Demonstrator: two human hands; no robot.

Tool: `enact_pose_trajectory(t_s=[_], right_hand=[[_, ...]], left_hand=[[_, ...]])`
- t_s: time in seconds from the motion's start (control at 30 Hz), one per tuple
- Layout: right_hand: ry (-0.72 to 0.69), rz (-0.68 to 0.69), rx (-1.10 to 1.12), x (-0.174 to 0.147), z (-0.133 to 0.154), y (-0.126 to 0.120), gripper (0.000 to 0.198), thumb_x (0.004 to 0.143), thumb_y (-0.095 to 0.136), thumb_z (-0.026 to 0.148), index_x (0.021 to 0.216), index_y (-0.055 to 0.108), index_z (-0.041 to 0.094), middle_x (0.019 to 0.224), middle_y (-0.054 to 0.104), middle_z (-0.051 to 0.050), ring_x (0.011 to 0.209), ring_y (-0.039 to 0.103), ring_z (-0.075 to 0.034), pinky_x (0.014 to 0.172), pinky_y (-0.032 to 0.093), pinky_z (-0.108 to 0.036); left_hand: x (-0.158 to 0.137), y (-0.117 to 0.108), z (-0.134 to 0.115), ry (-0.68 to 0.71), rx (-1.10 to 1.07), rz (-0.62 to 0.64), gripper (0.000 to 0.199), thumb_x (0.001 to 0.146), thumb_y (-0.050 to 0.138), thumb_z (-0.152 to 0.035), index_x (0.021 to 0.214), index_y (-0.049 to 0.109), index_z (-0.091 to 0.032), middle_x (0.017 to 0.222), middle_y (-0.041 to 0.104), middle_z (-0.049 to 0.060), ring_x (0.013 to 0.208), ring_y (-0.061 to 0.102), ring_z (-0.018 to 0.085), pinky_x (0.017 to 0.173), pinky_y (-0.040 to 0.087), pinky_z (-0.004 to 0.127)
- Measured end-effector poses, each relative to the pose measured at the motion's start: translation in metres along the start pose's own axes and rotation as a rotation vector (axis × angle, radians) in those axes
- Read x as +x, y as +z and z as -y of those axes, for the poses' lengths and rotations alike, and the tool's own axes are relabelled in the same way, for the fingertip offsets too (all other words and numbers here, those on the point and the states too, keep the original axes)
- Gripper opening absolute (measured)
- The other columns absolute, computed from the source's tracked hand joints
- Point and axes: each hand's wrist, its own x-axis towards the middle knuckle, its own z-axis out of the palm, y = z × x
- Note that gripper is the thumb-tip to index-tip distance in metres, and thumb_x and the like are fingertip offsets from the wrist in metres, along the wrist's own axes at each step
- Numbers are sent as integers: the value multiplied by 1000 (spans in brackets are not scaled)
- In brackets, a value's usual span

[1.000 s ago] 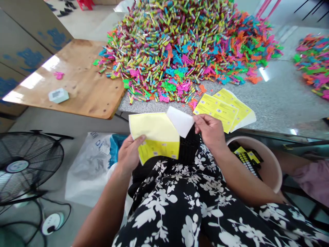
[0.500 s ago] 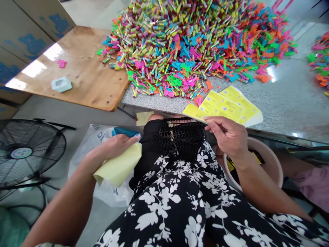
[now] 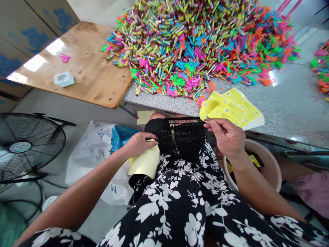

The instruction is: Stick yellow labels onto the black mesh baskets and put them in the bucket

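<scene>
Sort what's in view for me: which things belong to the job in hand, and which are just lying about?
Likely in the job:
pale yellow sheet, in the left hand
yellow label sheets, one apparently pinched in the right hand
black latticework on the lap
tub with black-and-yellow pieces

Seemingly lying about:
fan
small white box
plastic bag
perhaps the untouched colourful pile

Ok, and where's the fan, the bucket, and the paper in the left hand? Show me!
Fan [image 3: 20, 147]: head view, on its round middle.
Bucket [image 3: 271, 171]: head view, on its inside wall.
Paper [image 3: 144, 162]: head view, on the middle of its pale side.
</scene>
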Motion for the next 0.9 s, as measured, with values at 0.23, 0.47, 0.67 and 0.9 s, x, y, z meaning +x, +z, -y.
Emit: enact_pose_trajectory(t_s=[0.23, 0.47, 0.67, 0.9], right_hand=[[38, -93, 158, 1, 5, -1, 22, 100, 70, 44, 105, 79, 24, 95, 83, -4, 82, 80, -21, 77, 68, -37], [9, -144, 169, 6, 8, -8, 19, 101, 69, 41, 105, 78, 25, 92, 83, -4, 80, 80, -21, 76, 68, -38], [-182, 122, -52, -5, 9, -7, 14, 101, 67, 30, 111, 78, 29, 113, 82, -4, 104, 78, -24, 100, 63, -44], [-503, 418, -79, -23, 2, 13, 19, 101, 65, 19, 117, 73, 26, 119, 79, -9, 108, 76, -23, 101, 64, -43]], left_hand=[[-15, -12, 1, 130, -339, -149, 34, 83, 74, -46, 101, 84, -19, 94, 81, 7, 79, 73, 20, 68, 55, 24], [-9, 7, 12, 409, 7, -295, 26, 95, 66, -38, 110, 86, -29, 116, 82, 5, 105, 78, 24, 101, 59, 35], [-10, 15, 27, 437, 146, -245, 37, 97, 60, -32, 129, 78, -27, 123, 80, 6, 112, 76, 24, 102, 55, 33], [-24, -37, 11, 304, 1, 76, 42, 96, 63, -47, 68, 68, -17, 59, 60, 0, 55, 50, 12, 56, 36, 26]])
